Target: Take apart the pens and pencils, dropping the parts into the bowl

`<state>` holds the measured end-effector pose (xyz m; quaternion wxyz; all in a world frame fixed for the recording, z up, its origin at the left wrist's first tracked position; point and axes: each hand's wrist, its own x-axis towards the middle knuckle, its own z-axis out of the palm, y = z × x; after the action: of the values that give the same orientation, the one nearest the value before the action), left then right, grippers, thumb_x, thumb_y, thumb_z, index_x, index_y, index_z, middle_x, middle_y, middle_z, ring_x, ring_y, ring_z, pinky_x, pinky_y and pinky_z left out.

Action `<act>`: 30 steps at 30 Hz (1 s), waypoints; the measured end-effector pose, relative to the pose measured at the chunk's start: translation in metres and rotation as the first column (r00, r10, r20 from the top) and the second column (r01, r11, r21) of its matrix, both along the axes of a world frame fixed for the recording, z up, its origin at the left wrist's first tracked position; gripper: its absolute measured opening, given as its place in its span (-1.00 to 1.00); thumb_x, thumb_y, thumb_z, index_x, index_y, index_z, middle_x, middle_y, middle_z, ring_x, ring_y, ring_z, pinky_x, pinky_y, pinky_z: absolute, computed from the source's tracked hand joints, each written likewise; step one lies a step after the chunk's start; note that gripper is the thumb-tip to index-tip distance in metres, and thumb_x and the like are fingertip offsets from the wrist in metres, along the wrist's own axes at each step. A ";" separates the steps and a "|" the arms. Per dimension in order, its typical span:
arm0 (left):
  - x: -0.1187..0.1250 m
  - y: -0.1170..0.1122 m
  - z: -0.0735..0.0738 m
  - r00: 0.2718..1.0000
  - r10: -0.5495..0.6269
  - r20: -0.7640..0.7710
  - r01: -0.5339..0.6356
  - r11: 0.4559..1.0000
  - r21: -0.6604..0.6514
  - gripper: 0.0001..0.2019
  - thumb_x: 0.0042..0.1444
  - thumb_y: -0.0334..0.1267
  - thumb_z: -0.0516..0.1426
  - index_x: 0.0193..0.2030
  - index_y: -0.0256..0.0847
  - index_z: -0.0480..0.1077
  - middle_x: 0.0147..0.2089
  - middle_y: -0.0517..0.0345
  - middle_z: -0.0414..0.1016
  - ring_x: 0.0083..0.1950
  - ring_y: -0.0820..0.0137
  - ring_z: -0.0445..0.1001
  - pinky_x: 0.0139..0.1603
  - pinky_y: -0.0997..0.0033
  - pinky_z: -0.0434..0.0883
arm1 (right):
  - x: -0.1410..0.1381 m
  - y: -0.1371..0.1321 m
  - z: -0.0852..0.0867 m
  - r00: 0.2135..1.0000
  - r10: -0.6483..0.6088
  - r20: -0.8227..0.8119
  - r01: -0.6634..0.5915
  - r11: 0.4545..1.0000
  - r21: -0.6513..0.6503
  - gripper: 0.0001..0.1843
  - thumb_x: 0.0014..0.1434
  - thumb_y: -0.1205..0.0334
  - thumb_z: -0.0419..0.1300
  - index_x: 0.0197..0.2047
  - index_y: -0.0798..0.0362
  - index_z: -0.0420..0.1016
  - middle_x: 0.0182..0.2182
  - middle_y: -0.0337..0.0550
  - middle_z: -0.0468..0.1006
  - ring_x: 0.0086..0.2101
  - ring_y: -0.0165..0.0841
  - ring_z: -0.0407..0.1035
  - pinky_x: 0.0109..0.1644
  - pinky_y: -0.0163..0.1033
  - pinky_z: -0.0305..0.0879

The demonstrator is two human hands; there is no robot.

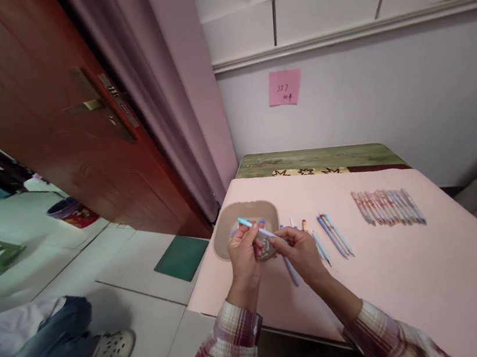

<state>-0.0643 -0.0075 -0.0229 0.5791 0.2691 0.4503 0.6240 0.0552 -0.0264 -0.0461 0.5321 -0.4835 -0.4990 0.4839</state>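
Between both hands is a light-blue and lavender pen, tilted, its bright blue end at the upper left. My left hand pinches it near that end, in front of a beige plastic basin. My right hand grips its other end with thumb and fingers. Small pen parts in the basin are partly hidden by my hands. A pale blue pen lies on the pink table cover below my hands. To the right lie several blue and lavender pens, some partly behind my right hand.
A row of several pens with reddish and clear barrels lies at the table's right. A pink note is stuck on the wall. A wooden door stands at left; a person's leg and clog are on the floor.
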 end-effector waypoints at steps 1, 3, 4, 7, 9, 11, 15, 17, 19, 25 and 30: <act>0.001 0.000 -0.001 1.000 0.004 0.011 -0.004 1.000 -0.001 -0.66 -0.19 -0.15 0.36 -0.32 -0.34 0.45 -0.49 0.16 0.52 -0.72 0.70 0.13 -0.71 0.64 0.02 | 0.000 -0.001 0.000 0.997 -0.030 0.072 0.027 0.999 0.042 -0.70 0.07 -0.02 0.26 -0.33 0.07 0.55 -0.51 -0.17 0.56 -0.52 -0.37 0.37 -0.44 -0.30 0.30; 0.001 0.000 -0.002 1.000 0.020 0.024 -0.020 1.000 -0.005 -0.67 -0.18 -0.15 0.35 -0.35 -0.34 0.45 -0.50 0.16 0.52 -0.72 0.70 0.13 -0.70 0.64 0.03 | 0.001 -0.004 -0.001 0.974 -0.104 0.201 0.077 0.987 0.138 -0.74 0.11 0.02 0.23 -0.32 0.05 0.56 -0.48 -0.17 0.58 -0.50 -0.36 0.40 -0.41 -0.29 0.31; 0.000 0.000 -0.003 0.999 0.038 0.028 -0.037 0.999 -0.007 -0.68 -0.17 -0.15 0.34 -0.36 -0.34 0.45 -0.50 0.17 0.51 -0.71 0.70 0.13 -0.70 0.64 0.03 | 0.001 -0.004 -0.001 0.955 -0.153 0.252 0.104 0.975 0.199 -0.77 0.12 0.05 0.23 -0.32 0.04 0.56 -0.46 -0.17 0.59 -0.48 -0.35 0.41 -0.38 -0.29 0.31; -0.006 0.004 -0.002 0.993 0.120 0.017 -0.120 0.993 -0.002 -0.70 -0.14 -0.15 0.33 -0.36 -0.34 0.44 -0.47 0.18 0.51 -0.69 0.69 0.16 -0.69 0.64 0.06 | 0.005 -0.005 -0.003 0.894 -0.293 0.338 0.161 0.916 0.368 -0.84 0.13 0.13 0.22 -0.32 0.03 0.55 -0.40 -0.16 0.59 -0.42 -0.36 0.43 -0.28 -0.29 0.33; -0.012 0.007 -0.002 0.989 0.145 -0.039 -0.144 0.989 0.016 -0.70 -0.13 -0.16 0.32 -0.35 -0.33 0.43 -0.43 0.15 0.53 -0.68 0.67 0.19 -0.68 0.63 0.09 | 0.008 -0.004 -0.005 0.870 -0.319 0.377 0.161 0.904 0.395 -0.87 0.13 0.16 0.22 -0.32 0.02 0.54 -0.39 -0.16 0.59 -0.42 -0.37 0.44 -0.27 -0.30 0.33; -0.016 0.007 -0.001 0.978 0.128 -0.165 -0.121 0.991 0.052 -0.67 -0.12 -0.14 0.31 -0.26 -0.32 0.44 -0.44 0.16 0.52 -0.68 0.63 0.21 -0.68 0.60 0.12 | 0.010 -0.003 -0.006 0.843 -0.305 0.443 0.139 0.919 0.370 -0.87 0.13 0.16 0.21 -0.33 0.02 0.52 -0.40 -0.17 0.59 -0.42 -0.37 0.43 -0.28 -0.31 0.31; -0.023 0.002 -0.001 0.772 0.158 -0.616 -0.061 0.983 0.175 -0.45 0.03 -0.15 0.22 0.19 -0.16 0.29 -0.38 0.16 0.55 -0.56 0.44 0.41 -0.52 0.49 0.31 | 0.015 -0.003 -0.007 0.755 -0.317 0.574 0.136 0.932 0.336 -0.84 0.14 0.12 0.19 -0.37 0.01 0.52 -0.43 -0.17 0.58 -0.43 -0.35 0.42 -0.31 -0.31 0.23; -0.026 -0.002 -0.002 0.561 0.179 -0.808 0.001 0.976 0.217 -0.44 0.14 -0.20 0.13 0.30 -0.10 0.19 -0.23 0.07 0.59 -0.32 0.31 0.53 -0.29 0.42 0.39 | 0.017 -0.003 -0.007 0.741 -0.327 0.587 0.157 0.933 0.323 -0.80 0.14 0.07 0.18 -0.39 0.01 0.51 -0.46 -0.18 0.57 -0.46 -0.36 0.40 -0.35 -0.32 0.19; -0.028 -0.004 -0.004 0.410 0.179 -0.894 0.061 0.973 0.223 -0.48 0.19 -0.25 0.06 0.31 -0.09 0.21 -0.10 0.00 0.58 -0.13 0.23 0.53 -0.12 0.38 0.37 | 0.019 -0.005 -0.006 0.758 -0.324 0.566 0.175 0.937 0.301 -0.75 0.13 0.02 0.19 -0.41 0.02 0.50 -0.49 -0.20 0.56 -0.49 -0.38 0.37 -0.38 -0.33 0.17; -0.021 0.000 -0.003 0.737 0.095 -0.669 0.008 0.989 0.150 -0.48 0.07 -0.17 0.19 0.19 -0.17 0.29 -0.34 0.08 0.56 -0.49 0.36 0.47 -0.47 0.44 0.36 | 0.022 -0.010 0.003 0.875 -0.274 0.399 0.199 0.955 0.220 -0.63 0.18 -0.07 0.14 -0.43 0.05 0.50 -0.65 -0.28 0.39 -0.61 -0.45 0.20 -0.49 -0.36 0.08; -0.007 -0.001 0.008 0.952 -0.229 -0.202 0.235 0.972 0.006 -0.64 -0.10 -0.18 0.30 -0.16 -0.31 0.44 -0.45 0.15 0.50 -0.62 0.58 0.31 -0.60 0.59 0.24 | 0.021 -0.014 0.008 0.931 -0.169 0.324 0.115 0.977 0.180 -0.62 0.20 -0.05 0.12 -0.41 0.06 0.54 -0.64 -0.26 0.43 -0.62 -0.44 0.22 -0.52 -0.36 0.08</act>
<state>-0.0713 -0.0081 -0.0153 0.5961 0.3900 0.4622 0.5281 0.0759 -0.0404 -0.0378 0.5089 -0.5505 -0.5832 0.3129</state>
